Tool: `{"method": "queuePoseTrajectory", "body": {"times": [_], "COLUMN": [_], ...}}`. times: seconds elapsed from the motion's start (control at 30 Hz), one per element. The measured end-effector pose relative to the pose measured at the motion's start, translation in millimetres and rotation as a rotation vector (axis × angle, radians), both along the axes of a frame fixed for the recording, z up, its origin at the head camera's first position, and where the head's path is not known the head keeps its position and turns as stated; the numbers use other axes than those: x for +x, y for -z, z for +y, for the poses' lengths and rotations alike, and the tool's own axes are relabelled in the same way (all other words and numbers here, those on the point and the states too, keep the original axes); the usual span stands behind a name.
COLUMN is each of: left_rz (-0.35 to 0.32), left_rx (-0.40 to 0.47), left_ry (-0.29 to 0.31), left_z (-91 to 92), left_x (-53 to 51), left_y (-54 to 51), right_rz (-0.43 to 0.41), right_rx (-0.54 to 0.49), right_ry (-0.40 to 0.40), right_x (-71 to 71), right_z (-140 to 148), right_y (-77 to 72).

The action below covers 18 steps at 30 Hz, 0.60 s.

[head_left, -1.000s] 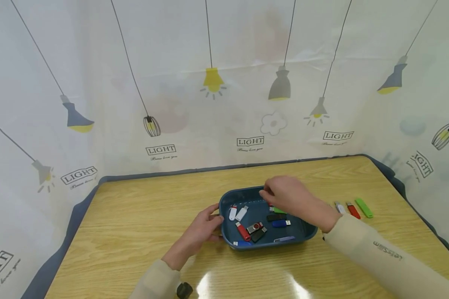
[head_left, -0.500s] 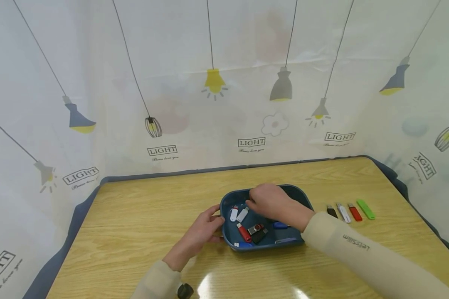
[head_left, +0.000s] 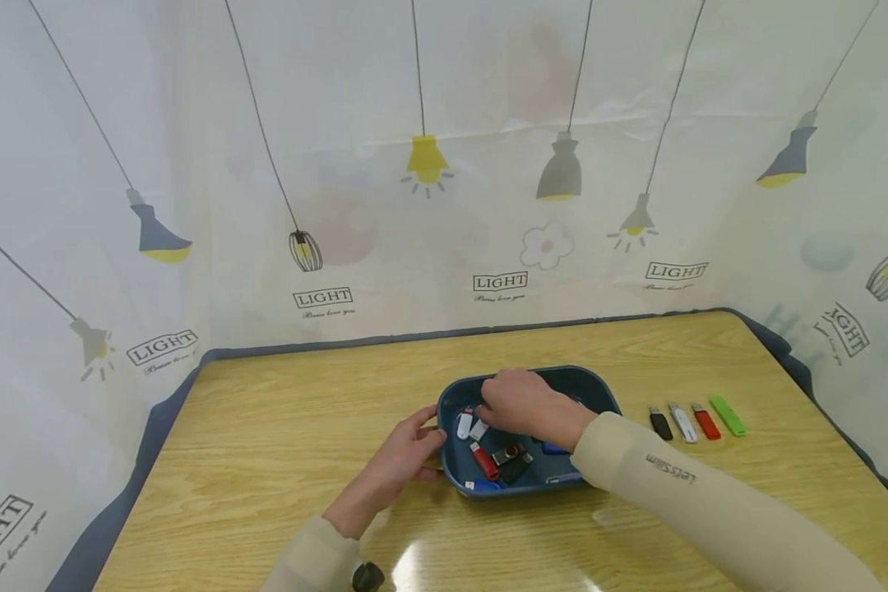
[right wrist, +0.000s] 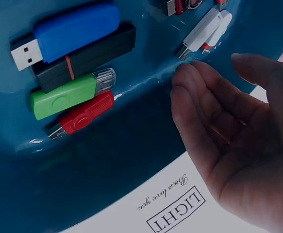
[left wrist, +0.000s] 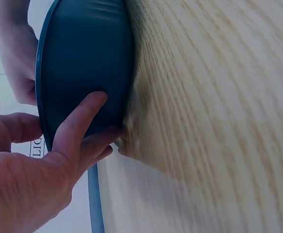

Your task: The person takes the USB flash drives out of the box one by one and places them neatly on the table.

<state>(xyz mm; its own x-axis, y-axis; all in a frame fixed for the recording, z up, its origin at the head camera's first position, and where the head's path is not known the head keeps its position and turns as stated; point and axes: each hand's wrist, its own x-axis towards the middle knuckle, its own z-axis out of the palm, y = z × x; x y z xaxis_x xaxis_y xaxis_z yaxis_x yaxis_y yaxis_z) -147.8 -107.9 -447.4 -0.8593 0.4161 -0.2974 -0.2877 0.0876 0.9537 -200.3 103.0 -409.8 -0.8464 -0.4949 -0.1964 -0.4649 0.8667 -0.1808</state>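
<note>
The right hand's forearm in its pale sleeve (head_left: 710, 493) crossed over the near right corner of the blue plastic tray (head_left: 590, 388), hiding part of its contents from the head view. The right hand (head_left: 521, 403) was inside the tray, its grip released, thumb apart, and fingertips just beside a white USB stick (right wrist: 202, 31); whether they touched it could not be told. The left hand's (head_left: 407, 448) grip grasped the tray's left wall, thumb at the rim, fingers against the outside.

Crowding the tray were a blue USB stick (right wrist: 77, 30), a black one with a red band (right wrist: 92, 56), a green one (right wrist: 66, 97) and a small red one (right wrist: 88, 111), lying side by side. On the wood-grained tabletop (head_left: 303, 411), to the right, four more sticks formed a row: black (head_left: 661, 424), white, red and green.

The tray was smooth, glossy and round-cornered; behind it hung a creased sheet (head_left: 266, 164) printed with lamps.
</note>
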Motion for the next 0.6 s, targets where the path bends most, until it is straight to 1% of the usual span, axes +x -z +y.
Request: {"method": "queuePoseTrajectory", "body": {"times": [0.13, 0.37, 0.5, 0.6], "left_rz": [0.007, 0.014, 0.011, 0.005], "left_rx": [-0.004, -0.019, -0.022, -0.027], "left_ry": [0.001, 0.002, 0.006, 0.007], "left_z": [0.0, -1.1, -0.7, -0.5], "left_x": [0.3, 1.4, 1.8, 0.9], "left_y": [0.4, 0.0, -0.5, -0.5], "right_rz": [-0.027, -0.047, -0.054, -0.051], "right_rx": [0.040, 0.113, 0.145, 0.141], "right_ry": [0.005, -0.022, -0.003, 0.021], "right_x": [-3.3, -7.9, -9.7, -10.3], "right_z": [-4, -10, -14, -15], "right_y": [3.2, 7.4, 10.1, 10.6]}}
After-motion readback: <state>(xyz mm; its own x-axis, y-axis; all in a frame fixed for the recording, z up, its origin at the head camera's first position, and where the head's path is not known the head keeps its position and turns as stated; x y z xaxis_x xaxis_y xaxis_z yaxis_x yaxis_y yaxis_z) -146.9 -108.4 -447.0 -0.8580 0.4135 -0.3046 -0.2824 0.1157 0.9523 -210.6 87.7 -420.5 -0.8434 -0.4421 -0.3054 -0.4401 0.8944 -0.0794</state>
